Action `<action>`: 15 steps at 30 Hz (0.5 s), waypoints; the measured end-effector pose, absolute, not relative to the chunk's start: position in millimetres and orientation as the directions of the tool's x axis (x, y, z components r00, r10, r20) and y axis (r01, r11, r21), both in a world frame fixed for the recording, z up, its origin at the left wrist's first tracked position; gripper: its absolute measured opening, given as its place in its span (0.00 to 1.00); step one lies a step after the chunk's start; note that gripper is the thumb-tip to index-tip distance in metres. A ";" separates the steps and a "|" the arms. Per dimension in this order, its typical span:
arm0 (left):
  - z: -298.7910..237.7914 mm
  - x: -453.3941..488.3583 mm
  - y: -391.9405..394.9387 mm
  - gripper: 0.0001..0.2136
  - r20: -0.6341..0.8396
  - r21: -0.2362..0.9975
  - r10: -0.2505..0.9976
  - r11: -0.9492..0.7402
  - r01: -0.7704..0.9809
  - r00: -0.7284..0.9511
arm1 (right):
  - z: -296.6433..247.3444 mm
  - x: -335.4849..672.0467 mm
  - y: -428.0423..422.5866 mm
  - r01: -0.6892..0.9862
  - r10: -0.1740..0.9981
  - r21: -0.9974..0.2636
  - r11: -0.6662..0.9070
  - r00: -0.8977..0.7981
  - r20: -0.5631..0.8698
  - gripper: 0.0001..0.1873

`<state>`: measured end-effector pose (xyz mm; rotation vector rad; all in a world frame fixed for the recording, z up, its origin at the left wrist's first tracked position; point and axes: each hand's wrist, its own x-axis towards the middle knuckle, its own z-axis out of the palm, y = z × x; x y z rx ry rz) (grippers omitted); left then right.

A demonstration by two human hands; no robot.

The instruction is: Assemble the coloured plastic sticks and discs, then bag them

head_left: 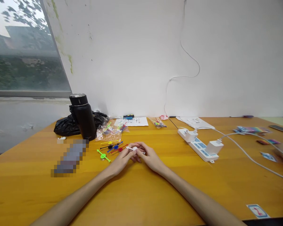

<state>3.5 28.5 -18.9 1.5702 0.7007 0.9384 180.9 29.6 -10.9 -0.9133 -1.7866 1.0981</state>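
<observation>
Both my hands meet at the middle of the wooden table (155,194). My left hand (122,160) and my right hand (151,157) have their fingers closed together on a small white strap-like piece (134,149) held between the fingertips. Just left of my hands lie several coloured plastic ties: a green one (103,155), plus yellow, black, blue and red ones (113,146). A clear bag (108,131) with more coloured pieces lies behind them.
A black bottle (83,116) stands in front of a black bag (68,124) at the back left. A white power strip (199,144) with plugged chargers and cables lies to the right. Papers (134,121) and small packets lie along the wall; coloured cards (252,129) lie at far right.
</observation>
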 end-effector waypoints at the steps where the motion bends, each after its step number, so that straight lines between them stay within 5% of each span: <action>1: -18.4 3.6 28.3 0.19 0.201 0.979 0.836 -0.192 -0.070 0.511 | -10.8 180.9 29.1 0.143 0.878 -0.928 0.344 -0.400 0.264 0.20; 15: -16.0 3.6 29.9 0.21 0.174 0.984 0.813 -0.169 -0.062 0.555 | -11.4 180.8 25.7 0.126 0.850 -0.929 0.348 -0.460 0.256 0.15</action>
